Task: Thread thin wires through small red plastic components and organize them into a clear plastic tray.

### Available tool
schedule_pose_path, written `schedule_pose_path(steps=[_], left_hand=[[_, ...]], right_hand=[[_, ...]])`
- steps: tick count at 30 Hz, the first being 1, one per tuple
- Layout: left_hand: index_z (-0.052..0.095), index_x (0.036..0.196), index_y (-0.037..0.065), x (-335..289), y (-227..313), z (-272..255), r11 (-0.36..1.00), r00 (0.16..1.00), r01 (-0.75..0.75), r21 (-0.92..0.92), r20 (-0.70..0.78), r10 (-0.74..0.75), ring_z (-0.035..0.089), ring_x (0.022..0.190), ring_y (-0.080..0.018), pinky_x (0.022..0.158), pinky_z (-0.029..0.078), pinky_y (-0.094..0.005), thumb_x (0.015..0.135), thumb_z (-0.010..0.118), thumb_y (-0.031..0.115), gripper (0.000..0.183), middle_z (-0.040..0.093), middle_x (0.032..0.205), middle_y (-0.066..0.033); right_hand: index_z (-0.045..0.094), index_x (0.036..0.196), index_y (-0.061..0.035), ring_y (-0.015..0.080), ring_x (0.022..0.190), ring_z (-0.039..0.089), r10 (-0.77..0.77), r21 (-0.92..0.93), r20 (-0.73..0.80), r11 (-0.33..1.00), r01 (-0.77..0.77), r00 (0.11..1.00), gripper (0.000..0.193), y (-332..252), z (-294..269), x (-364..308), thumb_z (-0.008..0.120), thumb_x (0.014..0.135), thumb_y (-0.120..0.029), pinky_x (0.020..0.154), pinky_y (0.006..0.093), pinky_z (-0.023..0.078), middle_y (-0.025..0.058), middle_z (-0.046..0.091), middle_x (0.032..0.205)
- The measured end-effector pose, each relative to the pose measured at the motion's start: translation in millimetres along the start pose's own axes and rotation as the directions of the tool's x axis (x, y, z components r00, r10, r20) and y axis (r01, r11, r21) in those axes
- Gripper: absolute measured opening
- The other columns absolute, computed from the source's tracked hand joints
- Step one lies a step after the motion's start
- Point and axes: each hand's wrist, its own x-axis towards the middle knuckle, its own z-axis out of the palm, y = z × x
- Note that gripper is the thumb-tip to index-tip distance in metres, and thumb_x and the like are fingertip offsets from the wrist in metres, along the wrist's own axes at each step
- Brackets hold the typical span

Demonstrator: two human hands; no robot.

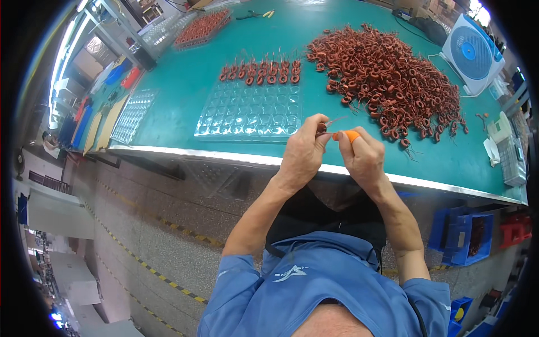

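My left hand (301,150) is raised over the table's front edge, its thumb and fingers closed on a small reddish-brown ring coil (321,128). A thin wire lead sticks out from the coil to the right. My right hand (365,158) meets it from the right, fingertips pinched together close to the coil. Orange finger covers (352,136) show on that hand. What lies between its fingertips is too small to tell. Left of my hands, a clear plastic tray (247,115) has round pockets; coils (272,72) with upright leads fill its far rows.
A large heap of similar coils (387,78) covers the right of the green table (179,78). A blue-and-white fan (471,53) stands behind it. Another filled tray (202,29) and pliers (255,14) lie at the far side. Blue bins (463,238) sit below, at right.
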Motion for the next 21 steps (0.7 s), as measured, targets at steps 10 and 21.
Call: schedule_pose_path(steps=[10, 21], left_hand=[[0.056, 0.100, -0.001, -13.3, -14.1, -10.8, 0.771, 0.876, 0.455, -0.445, 0.377, -0.300, 0.058, 0.051, -0.0138, 0.049, 0.047, -0.0251, 0.100, 0.050, 0.026, 0.028, 0.055, 0.064, -0.0050], [0.053, 0.115, -0.001, -39.0, -6.0, -22.1, 0.934, 0.972, 0.205, -0.294, 0.171, -0.160, 0.051, 0.059, -0.0097, 0.055, 0.042, -0.0220, 0.094, 0.048, 0.001, 0.022, 0.053, 0.071, -0.0033]], right_hand=[[0.065, 0.114, -0.0028, 0.0049, 0.057, 0.053, 0.509, 0.340, 0.248, 0.750, -0.567, 0.824, 0.028, 5.7, -9.5, -2.3, 0.067, 0.089, -0.015, 0.047, 0.0234, 0.041, -0.0007, 0.061, 0.071], [0.068, 0.095, -0.0018, 0.0072, 0.057, 0.052, 0.474, 0.609, 0.626, 0.199, -0.768, 0.619, 0.029, -6.1, -8.9, 3.7, 0.062, 0.092, -0.030, 0.051, 0.0216, 0.042, 0.0011, 0.058, 0.068]])
